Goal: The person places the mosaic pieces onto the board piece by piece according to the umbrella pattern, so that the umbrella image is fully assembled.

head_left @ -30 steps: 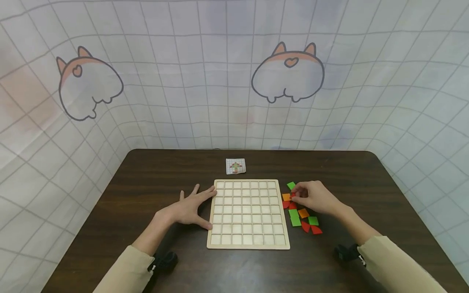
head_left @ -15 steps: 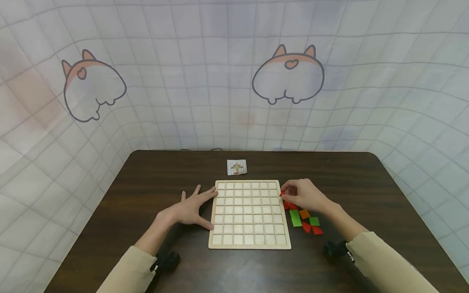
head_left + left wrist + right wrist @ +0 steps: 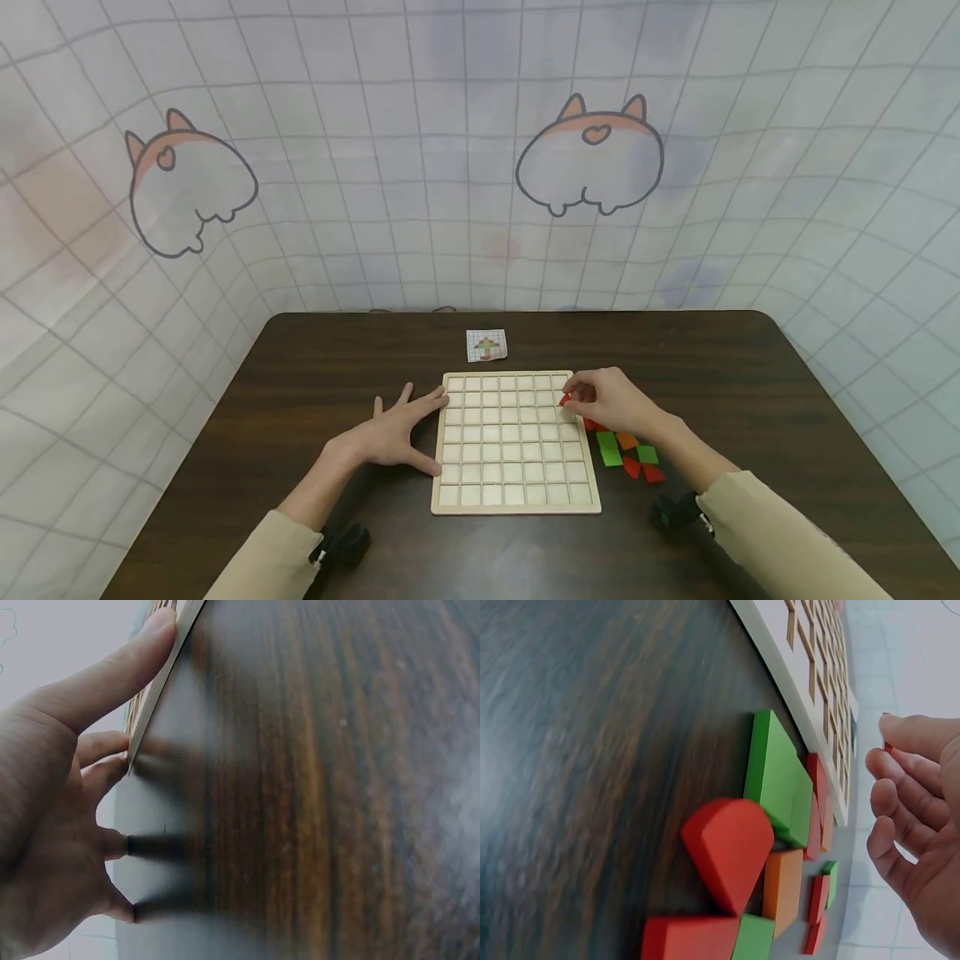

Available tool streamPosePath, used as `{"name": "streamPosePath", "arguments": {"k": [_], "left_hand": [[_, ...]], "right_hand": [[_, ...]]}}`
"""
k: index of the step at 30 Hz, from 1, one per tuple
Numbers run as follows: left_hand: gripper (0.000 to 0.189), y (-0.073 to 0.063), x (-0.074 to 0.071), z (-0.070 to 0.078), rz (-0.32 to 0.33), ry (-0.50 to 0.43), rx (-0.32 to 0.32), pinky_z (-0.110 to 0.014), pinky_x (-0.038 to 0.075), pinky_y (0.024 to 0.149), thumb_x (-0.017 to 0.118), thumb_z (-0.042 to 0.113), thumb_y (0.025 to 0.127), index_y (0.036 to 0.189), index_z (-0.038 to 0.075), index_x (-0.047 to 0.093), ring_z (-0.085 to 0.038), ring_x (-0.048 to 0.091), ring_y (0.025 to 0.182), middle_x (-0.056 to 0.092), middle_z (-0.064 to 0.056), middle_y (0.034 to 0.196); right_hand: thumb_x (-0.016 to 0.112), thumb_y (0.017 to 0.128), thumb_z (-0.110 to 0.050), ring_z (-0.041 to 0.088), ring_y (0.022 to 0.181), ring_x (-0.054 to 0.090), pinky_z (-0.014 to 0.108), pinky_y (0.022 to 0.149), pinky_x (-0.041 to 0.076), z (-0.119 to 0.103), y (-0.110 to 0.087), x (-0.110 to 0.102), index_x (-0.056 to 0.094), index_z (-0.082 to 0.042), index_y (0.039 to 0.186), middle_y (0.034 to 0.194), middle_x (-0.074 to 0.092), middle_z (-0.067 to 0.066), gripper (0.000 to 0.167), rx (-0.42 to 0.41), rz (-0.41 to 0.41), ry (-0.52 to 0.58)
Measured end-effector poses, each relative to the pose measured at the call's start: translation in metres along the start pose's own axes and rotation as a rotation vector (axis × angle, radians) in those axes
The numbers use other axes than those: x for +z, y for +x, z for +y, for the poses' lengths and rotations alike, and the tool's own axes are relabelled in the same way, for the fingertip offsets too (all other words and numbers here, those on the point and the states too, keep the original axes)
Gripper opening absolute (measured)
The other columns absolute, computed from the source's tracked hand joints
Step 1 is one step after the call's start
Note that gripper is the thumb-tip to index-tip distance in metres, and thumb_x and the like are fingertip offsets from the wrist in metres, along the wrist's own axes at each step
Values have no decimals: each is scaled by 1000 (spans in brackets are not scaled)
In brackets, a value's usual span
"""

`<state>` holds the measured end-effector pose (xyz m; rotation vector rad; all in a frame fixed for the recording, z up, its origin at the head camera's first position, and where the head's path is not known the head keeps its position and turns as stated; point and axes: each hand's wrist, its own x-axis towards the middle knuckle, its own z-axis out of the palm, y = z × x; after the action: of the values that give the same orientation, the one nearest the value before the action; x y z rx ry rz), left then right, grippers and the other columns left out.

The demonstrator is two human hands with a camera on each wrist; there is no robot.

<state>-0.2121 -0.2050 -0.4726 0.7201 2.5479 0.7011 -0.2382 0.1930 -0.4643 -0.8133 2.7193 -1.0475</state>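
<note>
A pale wooden grid board [image 3: 513, 454] lies on the table, its square cells bare. My left hand [image 3: 386, 437] has its fingers spread along the board's left side, thumb and fingertips at the rim; in the left wrist view the thumb [image 3: 120, 675] lies against that edge. With thumb and fingertips, my right hand [image 3: 615, 407] pinches a small red piece [image 3: 566, 400] over the board's upper right cells. Most of that piece is hidden by the fingers; only a sliver shows in the right wrist view.
Right of the board lie several loose flat pieces: green ones [image 3: 610, 448], an orange square [image 3: 626, 441] and red ones [image 3: 653, 473], one with a rounded side [image 3: 731, 847]. Behind the board sits a small paper card [image 3: 486, 345] with a coloured grid pattern. A patterned curtain [image 3: 480, 208] hangs beyond the table.
My right hand has moved left from the loose pieces to over the board's right side, carrying the red piece. My left hand has stayed at the board's left edge.
</note>
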Motion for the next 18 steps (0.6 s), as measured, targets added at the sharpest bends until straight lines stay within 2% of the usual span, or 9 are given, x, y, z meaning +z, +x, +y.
{"name": "streamPosePath", "arguments": {"k": [8, 18], "left_hand": [[112, 2, 1, -1, 4, -4, -4, -82, -13, 103, 88, 52, 78, 165, 16, 28, -47, -10, 153, 10, -6, 172], [112, 4, 0, 1, 8, -3, -2, -81, -13, 103, 88, 51, 78, 165, 16, 28, -46, -10, 153, 10, -5, 172]], "right_hand": [[78, 94, -16, 11, 70, 57, 28, 61, 51, -4, 10, 7, 75, -8, 107, 81, 64, -9, 16, -47, -40, -17], [78, 93, -14, 9, 70, 57, 27, 63, 50, -6, 24, 15, 75, -6, 105, 80, 64, -9, 15, -105, -13, -27]]}}
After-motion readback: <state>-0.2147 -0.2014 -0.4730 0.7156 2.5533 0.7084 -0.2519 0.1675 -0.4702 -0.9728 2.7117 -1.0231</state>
